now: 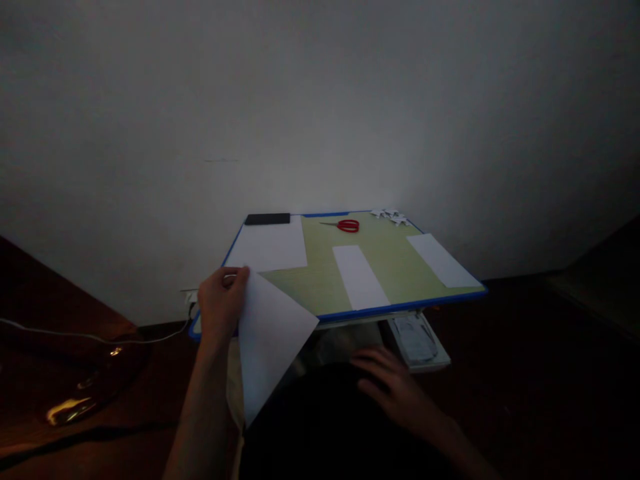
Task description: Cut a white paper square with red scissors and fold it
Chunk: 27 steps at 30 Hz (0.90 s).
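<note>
My left hand [220, 303] is closed on the upper corner of a white sheet of paper [267, 337], held off the near left corner of a small green table with a blue rim [400, 307]. The sheet hangs tilted over my lap. My right hand [387, 387] lies flat below the table's front edge, fingers spread, on dark cloth and holding nothing. On the table are a stack of white paper [270, 247] at the left, two white paper strips [360, 277] [443, 260], and red-handled scissors [345, 225] near the back.
A black flat object [267, 219] lies at the table's back left corner, small white paper cut-outs [390, 215] at the back right. A pale tray [415, 340] sits under the table's front edge. A white cable [90, 337] runs across the dark floor at left. A plain wall stands behind.
</note>
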{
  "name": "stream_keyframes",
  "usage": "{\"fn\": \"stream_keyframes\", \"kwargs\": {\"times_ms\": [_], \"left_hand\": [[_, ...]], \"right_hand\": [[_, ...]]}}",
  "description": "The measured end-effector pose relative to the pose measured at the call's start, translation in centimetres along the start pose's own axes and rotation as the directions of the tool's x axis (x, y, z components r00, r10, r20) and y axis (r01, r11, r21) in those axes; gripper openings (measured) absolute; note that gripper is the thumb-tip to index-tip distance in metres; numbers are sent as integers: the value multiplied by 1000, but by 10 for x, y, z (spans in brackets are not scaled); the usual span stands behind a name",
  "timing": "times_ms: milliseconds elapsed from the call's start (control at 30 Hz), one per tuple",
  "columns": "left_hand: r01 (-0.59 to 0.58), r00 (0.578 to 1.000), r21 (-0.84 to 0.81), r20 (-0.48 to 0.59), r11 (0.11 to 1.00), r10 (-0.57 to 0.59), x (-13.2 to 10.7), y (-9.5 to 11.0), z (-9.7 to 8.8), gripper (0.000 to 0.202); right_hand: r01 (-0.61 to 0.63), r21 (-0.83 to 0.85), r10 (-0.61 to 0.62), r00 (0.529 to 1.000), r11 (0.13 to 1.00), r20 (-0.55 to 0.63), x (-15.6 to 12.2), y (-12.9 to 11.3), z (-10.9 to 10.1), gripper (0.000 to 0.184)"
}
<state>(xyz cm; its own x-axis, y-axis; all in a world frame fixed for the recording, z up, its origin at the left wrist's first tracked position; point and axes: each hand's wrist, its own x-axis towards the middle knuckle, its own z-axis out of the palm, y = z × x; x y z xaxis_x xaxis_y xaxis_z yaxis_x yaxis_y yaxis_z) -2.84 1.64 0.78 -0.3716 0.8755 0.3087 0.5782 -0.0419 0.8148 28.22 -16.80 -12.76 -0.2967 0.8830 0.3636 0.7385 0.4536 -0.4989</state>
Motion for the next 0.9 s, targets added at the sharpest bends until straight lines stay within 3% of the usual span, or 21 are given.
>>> {"fn": "stream_keyframes", "kwargs": {"times_ms": [67, 100, 167, 233, 300, 400, 467, 500, 533, 600, 633, 733, 800, 900], "left_hand": [[-5, 1000, -2, 1, 1000, 5, 0, -1, 0, 34], [-7, 1000, -3, 1, 1000, 7, 0, -1, -1, 34], [-7, 1000, -7, 4, 1000, 7, 1, -1, -1, 34], [-7, 1000, -12, 6, 1000, 7, 1, -1, -2, 35], [-7, 1000, -15, 7, 1000, 7, 1, -1, -3, 36], [-12, 1000, -9, 5, 1000, 12, 1, 1, -4, 36], [-18, 1000, -3, 7, 1000, 18, 0, 2, -5, 36], [-20, 1000, 0, 9, 1000, 20, 0, 3, -6, 35], [-21, 1000, 2, 11, 1000, 21, 1, 4, -6, 35], [-17, 1000, 5, 10, 1000, 17, 1, 6, -7, 33], [-15, 1000, 4, 8, 1000, 15, 1, 6, -8, 32], [-8, 1000, -2, 5, 1000, 8, 2, 8, -8, 30], [-4, 1000, -6, 8, 1000, 4, 1, 8, -9, 30], [0, 1000, -8, 16, 1000, 0, 1, 9, -9, 30]], "right_hand": [[95, 22, -97, 982, 995, 161, 12, -16, 16, 57], [141, 7, -136, 942, 990, 308, 17, -18, 20, 60], [103, -50, -79, 934, 993, 347, 25, -11, 17, 45], [-27, -158, 71, 957, 987, 281, 29, 2, 0, 37], [-100, -202, 147, 961, 974, 236, 33, 10, -29, 30], [-54, -90, 75, 964, 995, 256, 44, 0, -75, 29], [21, -84, -16, 998, 996, 53, 57, -11, -94, 26], [69, -144, -76, 996, 987, -44, 64, -13, -99, 28], [101, -216, -123, 988, 971, -90, 70, -13, -100, 46], [122, -315, -149, 987, 941, -62, 81, -5, -97, 82], [134, -343, -152, 988, 930, -28, 84, 0, -95, 84], [172, -353, -165, 985, 920, 50, 82, 15, -95, 62], [220, -299, -216, 975, 928, 47, 76, 17, -108, 54], [229, -235, -261, 959, 944, -112, 69, 19, -143, 45]]}}
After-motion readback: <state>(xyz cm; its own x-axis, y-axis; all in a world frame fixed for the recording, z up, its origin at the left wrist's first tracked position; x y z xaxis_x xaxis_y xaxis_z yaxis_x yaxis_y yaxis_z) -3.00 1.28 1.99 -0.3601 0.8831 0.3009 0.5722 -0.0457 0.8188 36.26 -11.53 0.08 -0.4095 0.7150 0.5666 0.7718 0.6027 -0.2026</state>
